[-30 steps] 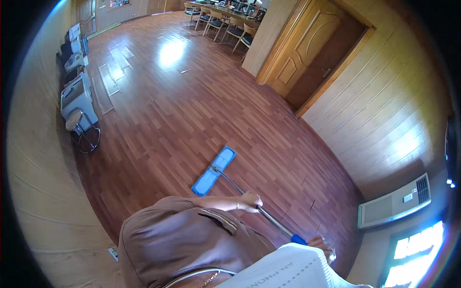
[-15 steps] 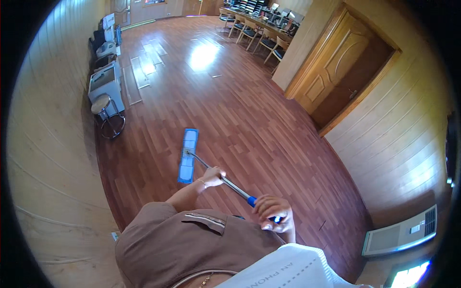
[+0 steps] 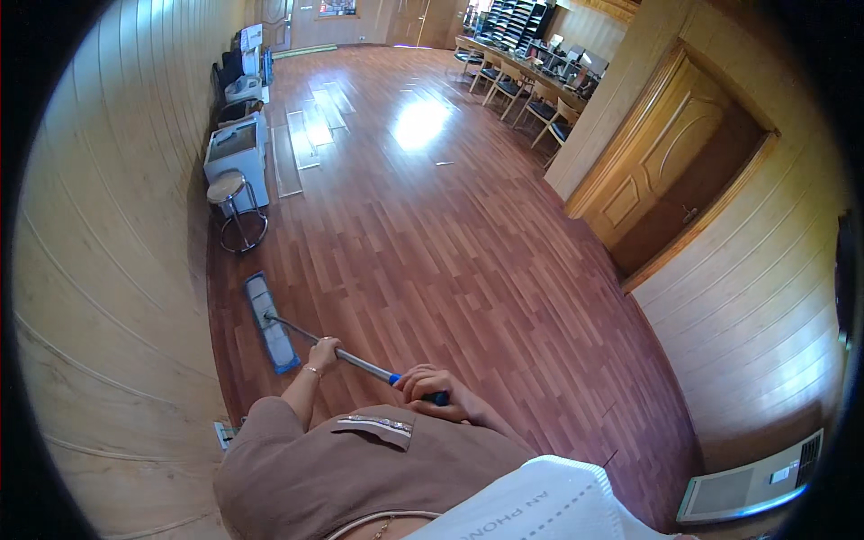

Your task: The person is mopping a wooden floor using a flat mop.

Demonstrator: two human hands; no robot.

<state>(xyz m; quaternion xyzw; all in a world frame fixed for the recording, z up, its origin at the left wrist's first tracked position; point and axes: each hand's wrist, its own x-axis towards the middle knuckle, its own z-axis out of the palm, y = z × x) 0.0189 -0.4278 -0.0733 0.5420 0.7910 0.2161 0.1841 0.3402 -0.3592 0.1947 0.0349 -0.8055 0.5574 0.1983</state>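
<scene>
A flat mop [image 3: 281, 335] with a blue, fringed rectangular head lies on the reddish wood floor [image 3: 432, 270], near the left wall. Its metal handle slants back toward my body. My left hand [image 3: 325, 353] is closed around the lower part of the handle. Higher up, at the blue and dark grip end, my right hand [image 3: 434, 389] wraps the handle close to my chest. Some fingers of the right hand hide part of the grip.
Along the left wall stand a round stool [image 3: 236, 209] with chrome legs and a white cabinet [image 3: 237, 153]. On the right are a wooden door [image 3: 661, 171], a white upright unit [image 3: 751, 481] and, farther off, chairs [image 3: 544, 106] at a long desk. Loose planks [image 3: 286, 162] lie on the floor.
The mop head has swept left toward the wall and tilted. Both hands have moved left with the handle, still gripping it. The view has shifted slightly too.
</scene>
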